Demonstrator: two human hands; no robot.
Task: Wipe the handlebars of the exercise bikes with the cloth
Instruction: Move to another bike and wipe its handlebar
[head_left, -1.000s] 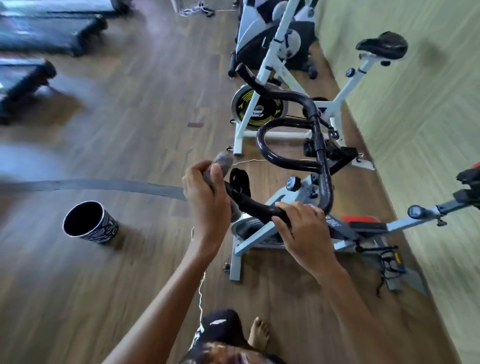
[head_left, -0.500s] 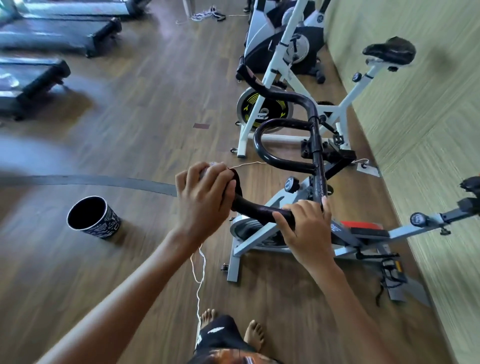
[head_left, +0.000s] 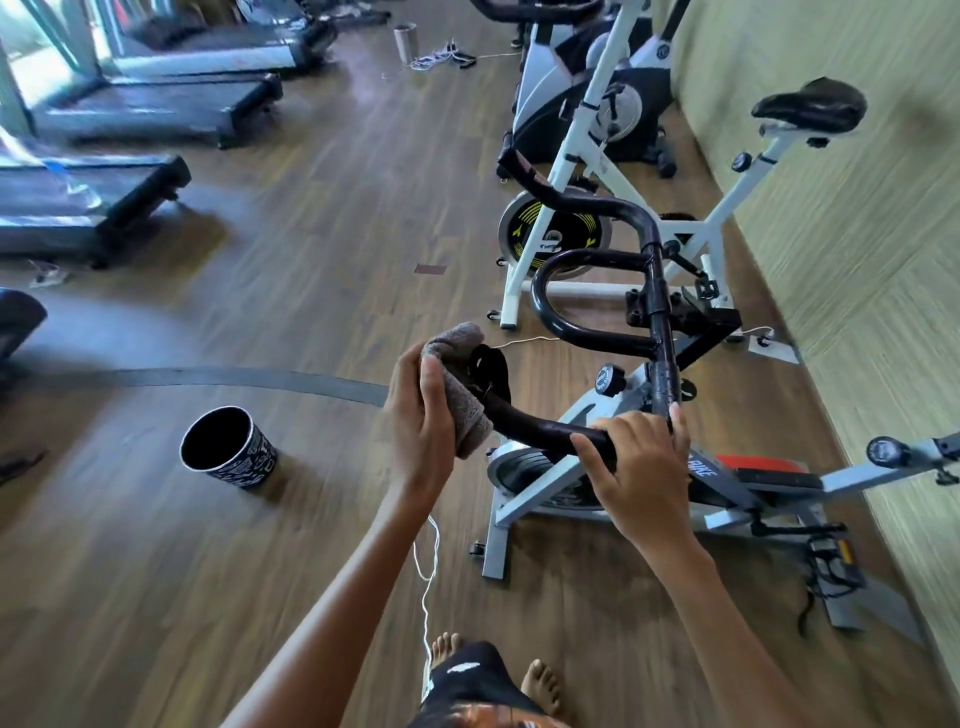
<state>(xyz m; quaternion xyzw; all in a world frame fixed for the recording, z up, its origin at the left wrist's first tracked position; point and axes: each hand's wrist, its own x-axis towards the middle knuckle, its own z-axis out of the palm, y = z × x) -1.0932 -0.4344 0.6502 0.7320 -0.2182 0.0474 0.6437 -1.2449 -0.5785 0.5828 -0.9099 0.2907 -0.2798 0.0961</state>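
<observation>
Two hands grip the handlebar: right hand bare, left hand through a cloth that could slip off the tip.

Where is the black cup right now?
In the head view the black cup stands on the floor, left of the left hand that grips the cloth.

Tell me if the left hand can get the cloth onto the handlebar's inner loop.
Probably yes: the left hand grips the cloth close to the inner loop, with nothing between them.
</observation>
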